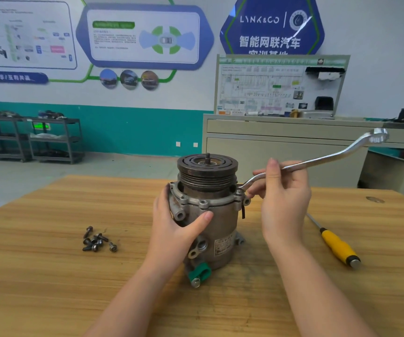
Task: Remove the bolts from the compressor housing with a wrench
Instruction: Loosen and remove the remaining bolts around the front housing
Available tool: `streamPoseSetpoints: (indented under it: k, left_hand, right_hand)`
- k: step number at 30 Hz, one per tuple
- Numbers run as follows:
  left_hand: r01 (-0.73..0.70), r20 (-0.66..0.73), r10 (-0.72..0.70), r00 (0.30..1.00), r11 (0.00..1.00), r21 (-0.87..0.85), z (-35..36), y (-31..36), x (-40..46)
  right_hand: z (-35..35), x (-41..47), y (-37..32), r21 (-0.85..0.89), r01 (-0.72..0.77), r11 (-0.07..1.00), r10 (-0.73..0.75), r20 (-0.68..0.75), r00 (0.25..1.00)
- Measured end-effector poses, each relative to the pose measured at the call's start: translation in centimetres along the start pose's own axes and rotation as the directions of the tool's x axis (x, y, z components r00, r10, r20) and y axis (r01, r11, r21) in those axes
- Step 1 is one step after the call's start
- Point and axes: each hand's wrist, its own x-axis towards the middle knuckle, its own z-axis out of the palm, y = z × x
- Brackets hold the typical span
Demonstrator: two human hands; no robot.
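Note:
A grey compressor [220, 224] stands upright on the wooden table [50, 276], its pulley on top. My left hand [174, 227] grips the housing from the left, thumb across the front. My right hand [283, 198] holds the shaft of a silver ring wrench [322, 158]. The wrench's lower ring end sits on a bolt [238, 192] at the right side of the housing flange, and its free end points up to the right. A bolt head [204, 203] shows on the flange's front. Several loose bolts [96, 240] lie on the table to the left.
A screwdriver with a yellow handle [337, 246] lies on the table to the right of my right arm. Beyond the table stand a beige cabinet [293, 142] with a training board and dark metal shelves [30, 139] at the far left.

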Motion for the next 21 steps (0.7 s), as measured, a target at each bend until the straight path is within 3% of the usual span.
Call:
streamPoseSetpoints:
  k: [3, 6, 8, 9, 10, 12, 13, 15, 18, 21]
  left_hand:
    - [-0.007, -0.011, 0.007, 1.000, 1.000, 0.018, 0.0, 0.0, 0.1]
    - [-0.013, 0.002, 0.013, 1.000, 1.000, 0.010, 0.0, 0.0, 0.2]
    - [0.001, 0.014, -0.001, 1.000, 1.000, -0.021, 0.0, -0.1, 0.2]
    - [0.004, 0.008, -0.003, 1.000, 1.000, -0.022, 0.0, -0.1, 0.2]
    - [-0.005, -0.006, 0.005, 1.000, 1.000, -0.010, 0.1, -0.1, 0.1]
    - [-0.020, -0.030, 0.020, 0.999, 1.000, 0.015, 0.1, -0.1, 0.1]
    - [-0.020, -0.033, 0.020, 0.999, 1.000, 0.015, 0.1, -0.2, 0.2]
    - [-0.015, -0.028, 0.015, 0.999, 1.000, -0.004, 0.2, -0.1, 0.2]
    - [-0.012, -0.020, 0.011, 1.000, 1.000, -0.026, 0.1, 0.0, 0.1]
    - [-0.017, -0.019, 0.016, 1.000, 0.999, -0.036, 0.1, 0.1, 0.1]
  right_hand:
    - [0.1, -1.0, -0.3, -0.143, 0.289, 0.947, -0.264, 0.171, 0.949]
    - [0.0, -1.6, 0.3, -0.240, 0.634, 0.735, -0.512, 0.417, 0.751]
    - [0.1, -2.3, 0.7, -0.310, 0.742, 0.594, -0.581, 0.473, 0.663]
    - [0.3, -2.6, 1.0, -0.338, 0.743, 0.578, -0.594, 0.451, 0.666]
    - [0.4, -3.0, 1.2, -0.345, 0.705, 0.619, -0.590, 0.388, 0.708]
    - [0.7, -3.3, 1.0, -0.206, 0.495, 0.844, -0.463, 0.184, 0.867]
    - [0.8, -3.1, 0.9, -0.069, 0.343, 0.937, -0.338, 0.079, 0.938]
    - [0.7, -1.9, 0.8, 0.153, 0.051, 0.987, -0.040, -0.074, 0.996]
    - [0.2, 0.9, 1.3, 0.309, -0.382, 0.871, 0.407, -0.017, 0.913]
    - [-0.1, 2.9, 1.9, 0.309, -0.718, 0.624, 0.702, 0.182, 0.688]
